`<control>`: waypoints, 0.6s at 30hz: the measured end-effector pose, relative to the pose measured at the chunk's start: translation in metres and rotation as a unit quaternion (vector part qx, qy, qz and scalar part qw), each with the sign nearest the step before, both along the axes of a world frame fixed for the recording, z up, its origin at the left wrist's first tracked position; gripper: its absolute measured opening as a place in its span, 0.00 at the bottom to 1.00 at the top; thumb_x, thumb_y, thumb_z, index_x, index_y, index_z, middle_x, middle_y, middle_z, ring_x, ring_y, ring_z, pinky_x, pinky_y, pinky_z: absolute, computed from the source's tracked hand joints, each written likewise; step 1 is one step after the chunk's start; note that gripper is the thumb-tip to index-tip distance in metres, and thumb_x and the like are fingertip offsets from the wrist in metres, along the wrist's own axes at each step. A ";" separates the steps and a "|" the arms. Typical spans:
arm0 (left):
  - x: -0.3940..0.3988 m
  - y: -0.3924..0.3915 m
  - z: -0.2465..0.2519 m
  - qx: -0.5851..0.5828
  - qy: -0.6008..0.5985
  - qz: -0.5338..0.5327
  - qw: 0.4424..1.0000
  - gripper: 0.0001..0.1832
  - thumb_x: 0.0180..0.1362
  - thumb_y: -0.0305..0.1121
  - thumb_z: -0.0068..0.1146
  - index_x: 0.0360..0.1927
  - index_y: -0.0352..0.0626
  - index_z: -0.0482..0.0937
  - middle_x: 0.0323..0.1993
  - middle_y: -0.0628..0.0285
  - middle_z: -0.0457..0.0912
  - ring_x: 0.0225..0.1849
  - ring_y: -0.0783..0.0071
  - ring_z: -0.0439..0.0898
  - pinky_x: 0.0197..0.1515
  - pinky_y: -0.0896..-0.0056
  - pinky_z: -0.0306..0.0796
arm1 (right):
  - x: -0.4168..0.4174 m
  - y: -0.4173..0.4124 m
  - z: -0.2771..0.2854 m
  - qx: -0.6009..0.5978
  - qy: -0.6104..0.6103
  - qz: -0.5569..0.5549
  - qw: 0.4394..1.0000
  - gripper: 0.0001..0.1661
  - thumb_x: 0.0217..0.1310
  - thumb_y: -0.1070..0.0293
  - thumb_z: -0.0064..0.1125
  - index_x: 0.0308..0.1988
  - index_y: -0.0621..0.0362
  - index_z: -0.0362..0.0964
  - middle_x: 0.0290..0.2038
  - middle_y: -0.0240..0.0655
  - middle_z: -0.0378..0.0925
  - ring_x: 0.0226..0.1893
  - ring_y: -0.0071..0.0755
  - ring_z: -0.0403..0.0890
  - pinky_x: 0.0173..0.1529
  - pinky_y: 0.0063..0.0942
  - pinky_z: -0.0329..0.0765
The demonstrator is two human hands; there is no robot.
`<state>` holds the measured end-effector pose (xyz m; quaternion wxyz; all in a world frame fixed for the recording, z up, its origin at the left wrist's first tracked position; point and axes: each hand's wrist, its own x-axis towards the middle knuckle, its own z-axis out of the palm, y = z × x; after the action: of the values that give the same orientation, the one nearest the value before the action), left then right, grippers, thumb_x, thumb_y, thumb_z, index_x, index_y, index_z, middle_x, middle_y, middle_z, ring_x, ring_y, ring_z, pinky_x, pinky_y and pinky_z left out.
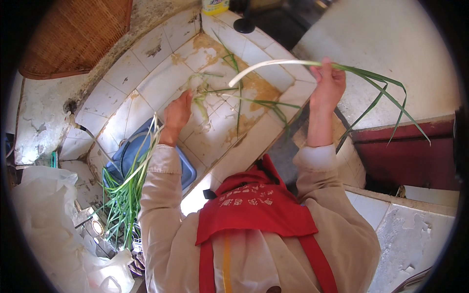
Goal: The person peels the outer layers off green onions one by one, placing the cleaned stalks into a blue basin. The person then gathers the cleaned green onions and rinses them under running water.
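My right hand [329, 82] is raised at the right, its thumb and fingers pinching a long green onion [269, 66]. The white stem of this onion arches left over the tiled basin [155, 89], and its green leaves hang down to the right. Over the basin's left part, my left hand [177, 116] has its fingers curled; whether anything is in them is hidden. Onion peelings and roots [199, 91] lie around its fingertips. Loose green onion leaves [271, 103] stretch across the basin floor. A bunch of green onions [126, 205] rests at the left, beside my left forearm.
Behind the bunch stands a blue plastic basin [188, 170], with a hose [97, 141] running down to it. White plastic bags [47, 227] fill the lower left. A yellow bottle [215, 6] and a black round lid [244, 25] are on the far ledge. A woven tray [78, 34] leans at upper left.
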<state>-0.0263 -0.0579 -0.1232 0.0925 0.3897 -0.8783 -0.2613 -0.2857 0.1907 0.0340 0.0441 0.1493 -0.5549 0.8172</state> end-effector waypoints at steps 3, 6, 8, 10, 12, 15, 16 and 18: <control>-0.014 -0.011 0.013 -0.058 -0.044 -0.055 0.996 0.16 0.66 0.41 0.49 0.54 0.51 0.77 0.33 0.51 0.85 0.37 0.47 0.83 0.44 0.46 0.74 | 0.011 -0.008 0.005 -0.003 -0.006 0.015 1.000 0.11 0.61 0.70 0.64 0.39 0.61 0.69 0.34 0.32 0.75 0.31 0.22 0.78 0.37 0.22 0.82; -0.026 -0.020 0.038 -0.087 -0.010 -0.086 0.992 0.18 0.64 0.43 0.52 0.55 0.51 0.77 0.36 0.51 0.85 0.37 0.48 0.83 0.44 0.51 0.75 | 0.019 -0.011 0.010 0.006 -0.006 0.038 0.999 0.11 0.61 0.70 0.65 0.39 0.61 0.70 0.33 0.32 0.75 0.29 0.22 0.78 0.36 0.21 0.82; -0.031 -0.024 0.046 -0.183 0.136 -0.140 0.964 0.18 0.62 0.44 0.56 0.52 0.51 0.79 0.36 0.54 0.85 0.36 0.50 0.83 0.43 0.55 0.75 | 0.027 -0.014 0.013 0.020 0.002 0.050 0.999 0.11 0.61 0.70 0.64 0.38 0.61 0.69 0.32 0.32 0.76 0.28 0.22 0.78 0.36 0.21 0.82; -0.034 -0.016 0.068 -0.116 0.231 -0.161 0.952 0.17 0.61 0.46 0.58 0.48 0.49 0.82 0.35 0.55 0.85 0.35 0.52 0.83 0.41 0.59 0.75 | 0.037 -0.019 0.016 0.038 0.017 0.054 0.998 0.11 0.62 0.71 0.64 0.38 0.62 0.69 0.32 0.32 0.76 0.27 0.22 0.78 0.35 0.22 0.82; -0.043 0.018 0.111 0.113 0.270 -0.143 0.946 0.16 0.60 0.47 0.60 0.44 0.48 0.84 0.33 0.56 0.85 0.33 0.55 0.82 0.39 0.61 0.74 | 0.046 -0.023 0.012 0.043 0.026 0.073 0.996 0.11 0.62 0.71 0.64 0.38 0.62 0.69 0.32 0.33 0.75 0.28 0.22 0.78 0.35 0.22 0.82; -0.053 0.066 0.143 0.100 0.284 -0.221 0.928 0.14 0.65 0.39 0.56 0.43 0.39 0.84 0.31 0.63 0.85 0.30 0.82 0.76 0.36 0.75 0.72 | 0.064 -0.031 0.008 0.035 0.025 0.111 0.993 0.11 0.62 0.71 0.63 0.38 0.63 0.68 0.32 0.33 0.75 0.29 0.22 0.78 0.35 0.21 0.82; -0.057 0.072 0.141 0.110 0.292 -0.217 0.925 0.14 0.66 0.39 0.56 0.44 0.39 0.84 0.31 0.64 0.84 0.28 0.82 0.75 0.34 0.76 0.71 | 0.068 -0.034 0.009 0.028 0.023 0.124 0.992 0.11 0.62 0.71 0.63 0.38 0.63 0.68 0.33 0.33 0.75 0.30 0.22 0.78 0.35 0.21 0.82; -0.062 0.079 0.131 0.132 0.309 -0.212 0.918 0.14 0.67 0.38 0.54 0.45 0.38 0.83 0.30 0.65 0.84 0.25 0.82 0.73 0.30 0.78 0.70 | 0.071 -0.037 0.008 0.011 0.022 0.136 0.990 0.11 0.62 0.71 0.63 0.38 0.63 0.68 0.33 0.33 0.74 0.30 0.22 0.78 0.35 0.21 0.82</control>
<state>-0.0888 0.0214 0.0081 0.2496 0.1027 -0.8257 -0.4954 -0.2149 0.1540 0.0425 -0.0569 0.2420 -0.5374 0.8059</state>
